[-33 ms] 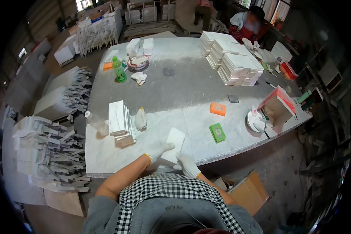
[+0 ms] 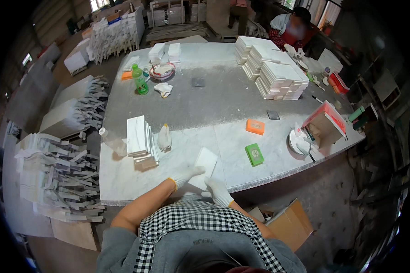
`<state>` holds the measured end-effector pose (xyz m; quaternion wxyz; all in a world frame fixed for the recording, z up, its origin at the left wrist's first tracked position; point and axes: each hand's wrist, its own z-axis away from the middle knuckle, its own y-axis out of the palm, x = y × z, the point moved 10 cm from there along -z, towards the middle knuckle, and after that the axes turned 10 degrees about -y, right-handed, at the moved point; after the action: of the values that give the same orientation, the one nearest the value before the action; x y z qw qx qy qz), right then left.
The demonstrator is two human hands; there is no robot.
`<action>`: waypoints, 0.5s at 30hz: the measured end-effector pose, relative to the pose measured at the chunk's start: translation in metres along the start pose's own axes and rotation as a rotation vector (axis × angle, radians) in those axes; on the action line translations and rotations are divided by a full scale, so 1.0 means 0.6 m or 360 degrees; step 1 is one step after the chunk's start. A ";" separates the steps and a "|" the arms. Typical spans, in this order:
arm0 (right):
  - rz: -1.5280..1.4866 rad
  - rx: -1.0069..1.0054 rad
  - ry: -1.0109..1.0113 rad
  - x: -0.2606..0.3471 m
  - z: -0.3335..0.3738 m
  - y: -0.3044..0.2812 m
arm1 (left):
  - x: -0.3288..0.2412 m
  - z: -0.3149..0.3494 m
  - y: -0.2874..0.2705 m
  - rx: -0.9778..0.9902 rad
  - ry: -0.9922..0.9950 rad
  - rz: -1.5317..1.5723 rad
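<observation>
A small white rectangular stone tile (image 2: 206, 162) is held near the table's front edge, tilted with its top leaning slightly right. My left hand (image 2: 185, 175), in a white knitted glove, is closed on its left side with the thumb on the face. My right hand (image 2: 219, 191), gloved the same way, grips the lower right edge; its fingers are partly hidden. Left of the tile, several white tiles with grey veins (image 2: 139, 139) stand in a leaning stack. Beside that stack lies a white glove-like bundle (image 2: 165, 137) with a yellowish tip.
A clear bottle (image 2: 114, 143) leans at the left. Green (image 2: 254, 154) and orange (image 2: 255, 127) small boxes lie right, near a white round container (image 2: 299, 142) and an open carton (image 2: 324, 125). Farther back are tile stacks (image 2: 282, 75) and a green bottle (image 2: 140, 79). A co-worker (image 2: 289, 29) sits beyond.
</observation>
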<state>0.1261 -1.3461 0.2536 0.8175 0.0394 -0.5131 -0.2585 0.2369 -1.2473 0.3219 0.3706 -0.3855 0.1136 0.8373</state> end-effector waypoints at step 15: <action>0.1080 0.0480 -0.0277 0.124 -0.017 -0.103 | -0.075 0.060 0.022 -0.0729 0.0595 -0.1311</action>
<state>0.1362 -1.4359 0.2892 0.7949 -0.0350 -0.5969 0.1030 0.2265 -1.2638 0.3777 0.5494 -0.6130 -0.1701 0.5417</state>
